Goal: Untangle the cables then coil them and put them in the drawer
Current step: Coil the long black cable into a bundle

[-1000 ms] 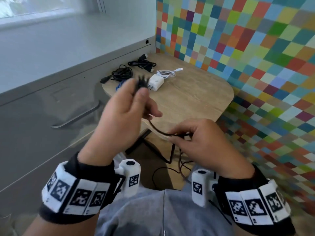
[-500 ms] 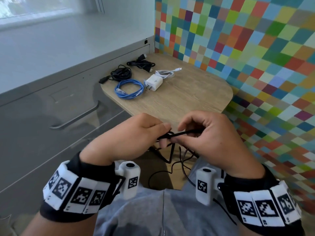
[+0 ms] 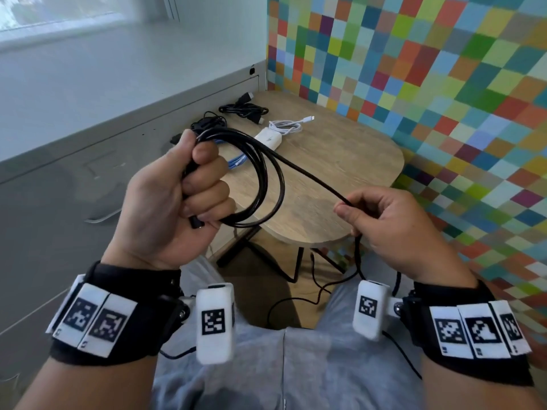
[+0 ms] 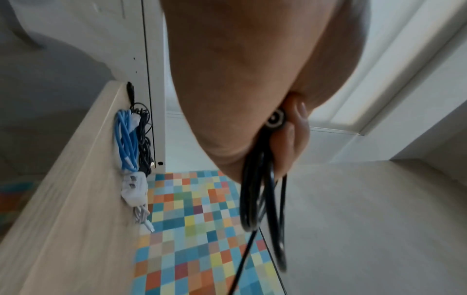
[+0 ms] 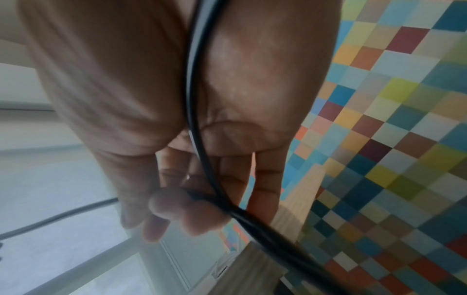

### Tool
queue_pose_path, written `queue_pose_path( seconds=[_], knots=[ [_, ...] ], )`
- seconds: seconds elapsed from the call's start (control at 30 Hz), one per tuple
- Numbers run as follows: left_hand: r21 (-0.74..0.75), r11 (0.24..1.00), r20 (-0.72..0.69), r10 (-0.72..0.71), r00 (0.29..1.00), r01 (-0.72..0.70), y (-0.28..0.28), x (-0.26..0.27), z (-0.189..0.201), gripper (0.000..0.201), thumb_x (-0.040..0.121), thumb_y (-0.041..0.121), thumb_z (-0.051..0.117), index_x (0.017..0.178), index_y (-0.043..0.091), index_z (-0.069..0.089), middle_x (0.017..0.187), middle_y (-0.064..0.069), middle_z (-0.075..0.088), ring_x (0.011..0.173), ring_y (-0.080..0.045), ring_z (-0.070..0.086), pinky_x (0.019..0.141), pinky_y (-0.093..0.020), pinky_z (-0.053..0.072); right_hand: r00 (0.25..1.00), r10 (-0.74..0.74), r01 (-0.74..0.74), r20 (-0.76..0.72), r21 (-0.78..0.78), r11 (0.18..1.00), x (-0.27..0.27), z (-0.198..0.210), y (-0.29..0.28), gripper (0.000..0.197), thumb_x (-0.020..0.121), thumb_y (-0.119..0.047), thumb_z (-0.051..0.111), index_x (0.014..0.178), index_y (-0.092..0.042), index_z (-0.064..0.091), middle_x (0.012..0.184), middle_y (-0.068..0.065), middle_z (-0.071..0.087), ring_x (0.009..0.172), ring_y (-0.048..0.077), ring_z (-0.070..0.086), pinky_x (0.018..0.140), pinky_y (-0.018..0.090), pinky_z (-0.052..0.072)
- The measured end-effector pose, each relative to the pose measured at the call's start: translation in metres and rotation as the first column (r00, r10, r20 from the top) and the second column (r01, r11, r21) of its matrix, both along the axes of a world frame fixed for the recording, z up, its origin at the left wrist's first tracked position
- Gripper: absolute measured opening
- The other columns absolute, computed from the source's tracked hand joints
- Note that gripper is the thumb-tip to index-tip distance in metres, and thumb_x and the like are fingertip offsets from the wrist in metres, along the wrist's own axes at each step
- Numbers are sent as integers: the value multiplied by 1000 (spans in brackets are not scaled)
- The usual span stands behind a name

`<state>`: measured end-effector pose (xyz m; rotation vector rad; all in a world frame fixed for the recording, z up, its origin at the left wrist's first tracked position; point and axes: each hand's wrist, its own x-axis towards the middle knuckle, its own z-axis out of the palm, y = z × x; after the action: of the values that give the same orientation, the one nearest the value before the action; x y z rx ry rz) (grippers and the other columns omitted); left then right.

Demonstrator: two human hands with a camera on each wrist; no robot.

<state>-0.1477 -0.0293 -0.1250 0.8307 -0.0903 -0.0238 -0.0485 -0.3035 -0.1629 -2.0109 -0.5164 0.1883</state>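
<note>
My left hand [image 3: 189, 190] is raised in front of me and grips a partly wound black cable [image 3: 266, 184], whose loops hang to the right of the fist. Its round plug end [image 4: 274, 120] shows between the curled fingers in the left wrist view. From the coil one strand runs down and right to my right hand [image 3: 381, 223], which pinches it between thumb and fingers. The black cable [image 5: 199, 155] crosses that palm in the right wrist view. Below the right hand the loose tail [image 3: 313, 291] drops to the floor.
The small wooden table [image 3: 340, 179] holds a blue coiled cable [image 3: 236, 161], a white charger [image 3: 268, 139] with a white cable [image 3: 287, 125], and two black cable bundles [image 3: 245, 109]. A grey drawer front with a handle [image 3: 100, 216] stands at left. A multicoloured checked wall [image 3: 444, 84] rises at right.
The hands, close together half a second ago, have moved apart. The left hand rose holding larger loops of black cable, and the right hand moved right and down along the strand.
</note>
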Motion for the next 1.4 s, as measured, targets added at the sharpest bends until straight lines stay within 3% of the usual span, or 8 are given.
queue_pose_path(
  seconds=[0.37,0.53,0.67,0.93,1.03,1.13,1.3,1.4],
  knots=[
    [-102,947,-33,302,953,-304,3,5,1,39,111,41,30,80,26,48,56,10,21,39,-9,18,42,-20,16,993,43,-41,-107,26,999,-2,-6,-3,12,92,-12,77,90,-23,80,83,5,76,68,12,69,65,24,58],
    [-24,881,-24,472,881,-473,-5,7,3,39,110,41,33,79,26,49,59,10,19,42,-8,14,43,-21,19,889,225,-49,-399,407,912,-13,-3,7,37,105,7,39,106,3,75,97,28,74,94,34,74,77,35,65],
    [-82,785,41,619,784,-615,24,4,8,37,110,39,34,80,27,51,58,9,24,45,-7,18,45,-21,25,892,237,-76,-384,389,918,-11,-3,7,51,95,22,27,102,7,75,95,28,75,95,35,74,74,34,63],
    [240,621,64,757,651,-746,27,4,8,34,109,31,39,78,25,49,57,9,28,46,-10,18,43,-25,21,955,139,-45,-262,334,941,-14,-8,15,21,90,17,66,98,0,77,88,19,78,86,31,78,73,28,63],
    [424,594,98,720,687,-683,0,9,6,37,109,25,43,73,24,52,55,9,35,46,-9,23,42,-25,19,975,3,70,-223,319,945,-16,-3,21,13,88,7,74,91,-6,78,78,18,77,69,24,77,53,26,59],
    [648,580,140,548,825,-495,-31,10,-2,41,101,46,50,65,30,58,54,13,41,48,-8,32,45,-27,27,983,-81,128,-164,300,945,-19,1,29,9,86,-3,80,86,-12,77,72,14,76,60,20,74,43,26,52],
    [933,241,180,324,929,-265,-67,12,-18,46,81,63,70,76,24,47,65,3,54,56,-8,47,57,-37,46,998,-34,48,-49,329,943,-31,9,39,5,87,-12,80,90,-14,78,75,8,76,65,24,75,49,30,55],
    [929,177,247,359,900,-325,-65,15,-22,58,70,73,74,74,24,43,64,3,51,52,-8,41,52,-35,41,996,-17,49,-83,409,911,-32,11,41,4,87,-13,79,90,-15,78,75,8,76,63,24,74,49,33,56]
  ],
)
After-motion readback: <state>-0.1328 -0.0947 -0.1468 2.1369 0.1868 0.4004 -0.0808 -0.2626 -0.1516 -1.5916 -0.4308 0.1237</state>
